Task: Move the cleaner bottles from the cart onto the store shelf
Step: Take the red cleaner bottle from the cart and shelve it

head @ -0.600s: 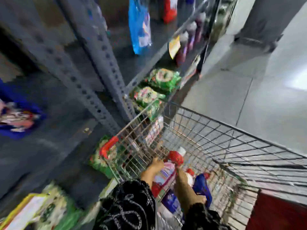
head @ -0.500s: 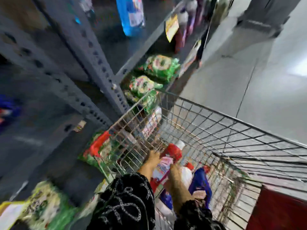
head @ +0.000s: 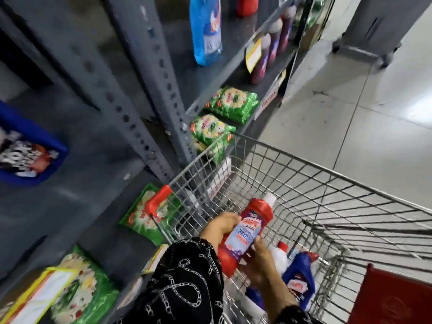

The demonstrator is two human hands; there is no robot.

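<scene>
Red cleaner bottle (head: 246, 232) held tilted over the wire cart (head: 304, 164), cap pointing away. Left hand (head: 218, 229) and right hand (head: 260, 260) both wrapped around it; blue bottle (head: 300, 278) lies in the cart below.

Head view, steeply down, close over cart (head: 327, 174)

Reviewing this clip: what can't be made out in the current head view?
- How many bottles remain in the cart: the right hand and red cleaner bottle cover them; only a blue bottle shows clearly.
- The left hand grip: the red bottle hides the fingers.
- The red bottle's label text: blurred.
- The blue package on the shelf: cut by the left edge, smeared by motion.
</scene>
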